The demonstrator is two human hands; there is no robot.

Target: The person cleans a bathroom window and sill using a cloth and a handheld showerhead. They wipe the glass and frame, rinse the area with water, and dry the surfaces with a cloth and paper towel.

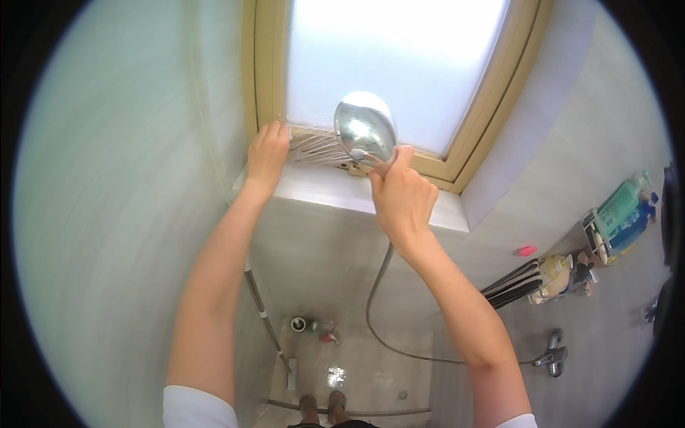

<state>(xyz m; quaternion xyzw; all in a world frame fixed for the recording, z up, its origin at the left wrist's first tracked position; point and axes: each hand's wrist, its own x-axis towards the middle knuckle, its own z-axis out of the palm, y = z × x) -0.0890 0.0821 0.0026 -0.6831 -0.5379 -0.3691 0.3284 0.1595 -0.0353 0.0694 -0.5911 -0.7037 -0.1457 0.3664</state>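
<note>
My right hand [402, 197] grips the handle of a chrome shower head [365, 128], held up in front of a frosted window [389, 64]. Thin jets of water [314, 146] spray leftward from the head onto the lower left corner of the beige window frame [265, 85]. My left hand [267, 153] presses its fingers against that corner, right where the water lands; it holds nothing that I can see. A metal hose [378, 299] hangs from the shower head down to a tap [553, 354] on the right wall.
A white tiled sill [321, 191] lies under the window. A wire rack [596, 239] on the right wall holds green and blue bottles, with brushes [514, 283] and a pink object [526, 250] nearby. Below are the wet floor, a drain [298, 324] and my feet [322, 408].
</note>
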